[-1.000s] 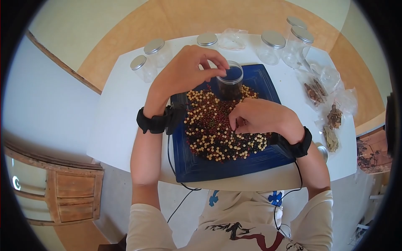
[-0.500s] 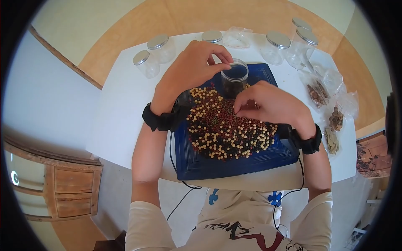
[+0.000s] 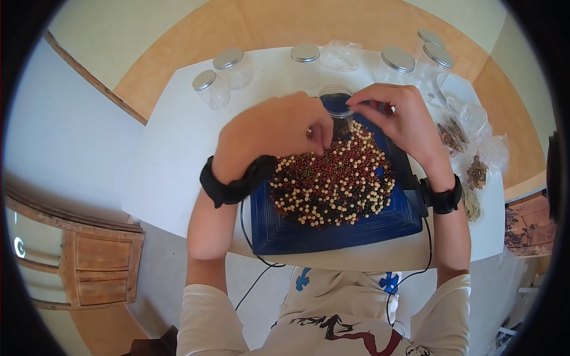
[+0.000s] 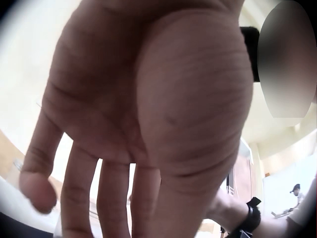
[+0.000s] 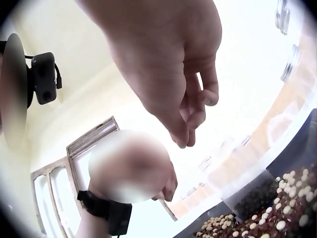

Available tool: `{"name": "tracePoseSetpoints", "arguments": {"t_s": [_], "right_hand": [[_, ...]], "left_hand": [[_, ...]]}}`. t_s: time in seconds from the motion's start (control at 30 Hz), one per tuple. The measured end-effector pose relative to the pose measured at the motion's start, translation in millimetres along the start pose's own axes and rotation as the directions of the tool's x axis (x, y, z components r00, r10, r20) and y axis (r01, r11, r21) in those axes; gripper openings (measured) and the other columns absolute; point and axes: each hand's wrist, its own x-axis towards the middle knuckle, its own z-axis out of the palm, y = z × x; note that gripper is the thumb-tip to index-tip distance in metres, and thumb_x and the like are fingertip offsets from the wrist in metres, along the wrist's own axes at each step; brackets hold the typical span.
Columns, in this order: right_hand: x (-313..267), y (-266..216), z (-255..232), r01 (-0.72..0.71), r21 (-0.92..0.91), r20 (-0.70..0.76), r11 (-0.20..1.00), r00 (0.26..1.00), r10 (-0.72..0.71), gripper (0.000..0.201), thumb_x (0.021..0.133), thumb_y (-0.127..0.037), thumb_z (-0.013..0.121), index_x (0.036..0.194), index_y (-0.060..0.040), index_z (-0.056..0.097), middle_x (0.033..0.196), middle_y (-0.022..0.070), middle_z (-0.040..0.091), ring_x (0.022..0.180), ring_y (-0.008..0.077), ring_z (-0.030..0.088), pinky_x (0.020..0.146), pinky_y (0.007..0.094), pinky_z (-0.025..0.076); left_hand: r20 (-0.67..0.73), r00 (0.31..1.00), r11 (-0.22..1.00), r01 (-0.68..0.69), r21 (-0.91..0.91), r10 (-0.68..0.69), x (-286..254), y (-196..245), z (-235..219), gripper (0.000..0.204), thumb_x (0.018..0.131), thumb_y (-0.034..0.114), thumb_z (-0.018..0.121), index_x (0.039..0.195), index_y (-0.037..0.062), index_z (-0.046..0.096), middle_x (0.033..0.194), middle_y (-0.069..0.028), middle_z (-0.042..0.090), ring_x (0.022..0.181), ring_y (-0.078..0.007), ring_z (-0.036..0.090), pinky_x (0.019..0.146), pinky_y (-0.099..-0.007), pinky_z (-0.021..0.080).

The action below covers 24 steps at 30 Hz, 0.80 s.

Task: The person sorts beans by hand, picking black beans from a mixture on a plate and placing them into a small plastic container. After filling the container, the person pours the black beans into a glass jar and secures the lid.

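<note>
A wide heap of mixed beans (image 3: 332, 190), cream, red, black and green, covers much of a dark blue square tray (image 3: 338, 242). At the tray's far side stands a lidless clear jar (image 3: 336, 92); dark beans (image 5: 255, 199) show in its lower part in the right wrist view. My right hand (image 3: 399, 113) is at the jar's rim, thumb and fingertips together; I cannot tell whether a bean is between them. My left hand (image 3: 274, 127) hangs over the heap's far left part, fingers pointing down. In the left wrist view its fingers (image 4: 79, 193) extend downward, most tips out of frame.
Several clear jars with silver lids, such as one at the left (image 3: 233, 70), line the far edge of the white table (image 3: 163, 172). A clear plastic bag (image 3: 340, 54) lies among them. Bags of dried brown pieces (image 3: 477, 173) lie right. A cable (image 3: 243, 228) hangs from the left wrist.
My left hand has moved from the jar's mouth toward me, down over the beans. Meanwhile my right hand has gone from the heap up and away to the jar's rim.
</note>
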Motion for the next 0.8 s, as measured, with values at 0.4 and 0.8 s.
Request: {"name": "tracePoseSetpoints", "arguments": {"t_s": [0.4,0.8], "right_hand": [[-1,12,21,0.126,-0.230,-0.232,0.965,0.956,-0.180,0.017,0.093,-0.010,0.073,0.109,-0.0063,0.080,0.100,0.0133,0.079,0.088,0.0362,0.075,0.078,0.0427,0.060],[-6,-15,-9,0.016,0.097,0.303,0.995,0.952,-0.045,0.013,0.091,-0.009,0.075,0.102,-0.0051,0.079,0.080,0.0140,0.075,0.074,0.0310,0.074,0.068,0.0380,0.057]], "left_hand": [[0.373,0.910,0.982,0.149,0.117,-0.182,16,17,42,0.018,0.069,0.006,0.088,0.085,0.0084,0.081,0.083,-0.0043,0.080,0.081,-0.0250,0.077,0.070,-0.0374,0.059],[0.303,0.943,0.988,0.107,0.109,-0.136,12,-4,56,0.011,0.067,0.008,0.083,0.076,0.0087,0.077,0.079,-0.0120,0.076,0.077,-0.0338,0.074,0.066,-0.0431,0.057]]}}
